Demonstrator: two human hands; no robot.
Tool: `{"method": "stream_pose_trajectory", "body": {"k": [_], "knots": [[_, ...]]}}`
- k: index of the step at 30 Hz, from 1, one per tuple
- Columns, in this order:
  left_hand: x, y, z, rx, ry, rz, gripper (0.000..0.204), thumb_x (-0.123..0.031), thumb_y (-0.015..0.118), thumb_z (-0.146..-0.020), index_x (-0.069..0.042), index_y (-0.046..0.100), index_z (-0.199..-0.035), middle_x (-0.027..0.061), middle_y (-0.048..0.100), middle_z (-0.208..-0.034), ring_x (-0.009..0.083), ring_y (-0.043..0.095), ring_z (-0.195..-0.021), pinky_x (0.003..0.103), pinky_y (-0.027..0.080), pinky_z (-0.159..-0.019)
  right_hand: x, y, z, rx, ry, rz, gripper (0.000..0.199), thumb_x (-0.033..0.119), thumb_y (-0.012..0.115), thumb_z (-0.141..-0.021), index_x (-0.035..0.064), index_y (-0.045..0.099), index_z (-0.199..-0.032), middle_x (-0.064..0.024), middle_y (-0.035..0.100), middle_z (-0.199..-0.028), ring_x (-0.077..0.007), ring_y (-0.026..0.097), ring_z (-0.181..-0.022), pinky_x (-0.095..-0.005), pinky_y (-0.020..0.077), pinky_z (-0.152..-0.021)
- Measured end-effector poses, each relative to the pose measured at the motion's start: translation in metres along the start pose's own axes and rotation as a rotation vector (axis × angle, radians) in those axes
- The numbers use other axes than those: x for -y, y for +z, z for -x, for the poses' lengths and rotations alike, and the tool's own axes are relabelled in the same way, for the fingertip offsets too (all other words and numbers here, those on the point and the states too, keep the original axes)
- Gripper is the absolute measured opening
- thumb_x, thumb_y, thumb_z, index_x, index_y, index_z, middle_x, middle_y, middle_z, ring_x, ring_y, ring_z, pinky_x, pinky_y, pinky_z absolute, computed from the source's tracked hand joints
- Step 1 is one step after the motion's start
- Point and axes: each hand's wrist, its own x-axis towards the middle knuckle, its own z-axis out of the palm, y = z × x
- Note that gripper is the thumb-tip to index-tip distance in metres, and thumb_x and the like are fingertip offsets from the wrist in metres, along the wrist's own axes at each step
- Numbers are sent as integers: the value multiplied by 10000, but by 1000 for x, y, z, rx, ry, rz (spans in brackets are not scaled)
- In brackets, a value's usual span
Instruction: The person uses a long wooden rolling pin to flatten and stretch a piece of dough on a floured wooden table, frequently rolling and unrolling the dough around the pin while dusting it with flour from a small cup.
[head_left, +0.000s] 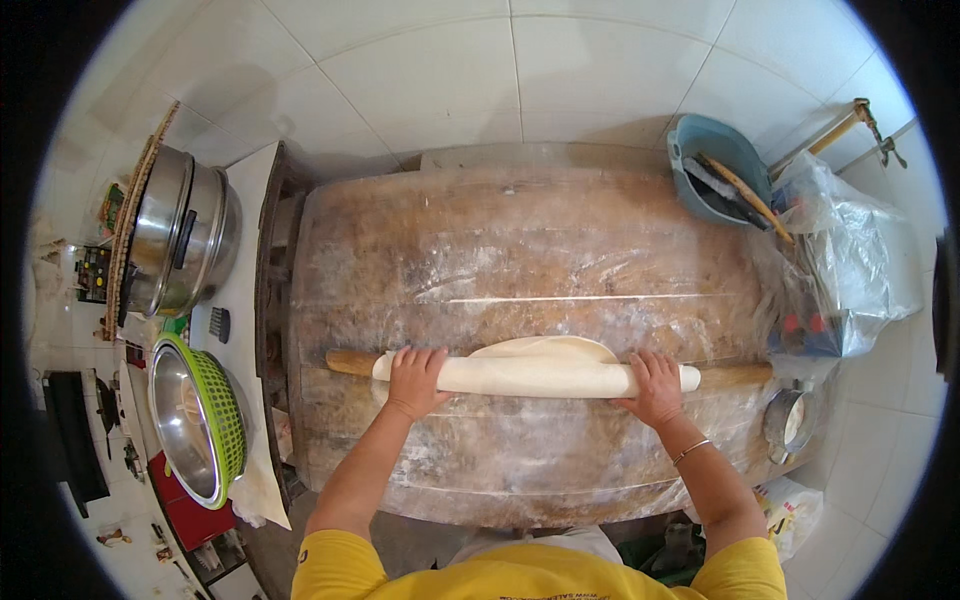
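Dough (535, 372) is wound around my pin (735, 376), which lies crosswise on the floured board (520, 250), nearer my edge than the far one, with a loose flap of the sheet showing just beyond the roll. My left hand (413, 378) lies flat and open on the left end of the roll, fingers spread and pointing away from me, palm pressing down and gripping nothing. My right hand (655, 385) does the same near the right end, open and flat on the dough. Bare wood of the pin sticks out past both hands. To roll well from here, I judge that I need equal weight under both palms, so the sheet thins evenly and the pin runs straight across the board. I should push from the heels of my hands and let them slide outward along the roll, which stretches the sheet toward its ends. The flour on the board looks patchy, so sticking is the risk; a light dusting helps if the dough drags. I want the layers wound loosely enough not to weld together. The steel pots (185, 235) and the bowl (190, 420) in its green basket to my left, and the blue tub (715, 165) at the far right corner, stand apart from the dough.
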Motion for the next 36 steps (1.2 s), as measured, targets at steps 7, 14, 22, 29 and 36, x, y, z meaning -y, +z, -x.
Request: {"method": "stream_pose_trajectory", "body": {"k": [7,14,22,29,36], "knots": [[18,-24,-9,208,94,-14,631,-368,801,-673,-130,566,-1208,99,599,-1114,291,542,-1101,451,382,-932,9,6,-1,43,4,104,651,387,839,-614,88,564,-1123,-110,612,-1051,-303,568,-1018,-448,408,-923],[88,-35,-47,12,-50,-53,619,-321,815,-661,-96,571,-1182,132,578,-1173,325,516,-1141,473,342,-1002,45,19,-82,-14,-8,145,572,342,837,-615,94,569,-1056,-108,611,-988,-294,583,-989,-427,432,-872],[84,-57,-44,-74,-146,-56,616,-434,760,-730,-76,561,-1191,144,570,-1160,326,504,-1136,473,350,-1004,34,9,-177,-346,-171,195,448,258,763,-690,79,584,-1059,-105,598,-1084,-295,546,-1072,-444,371,-982],[74,-44,-11,-176,-340,130,594,-482,650,-839,-97,546,-1280,170,484,-1345,359,419,-1261,502,319,-1050,68,-41,-170,-85,41,35,529,478,594,-875,31,623,-1157,-134,583,-1230,-320,497,-1188,-511,273,-1092],[-1,13,52,42,-430,97,782,-560,583,-857,-114,370,-1463,176,192,-1575,350,123,-1469,564,138,-1154,49,13,-112,-104,-40,94,544,445,582,-879,42,564,-1245,-146,532,-1330,-342,407,-1298,-515,251,-1115]]}}
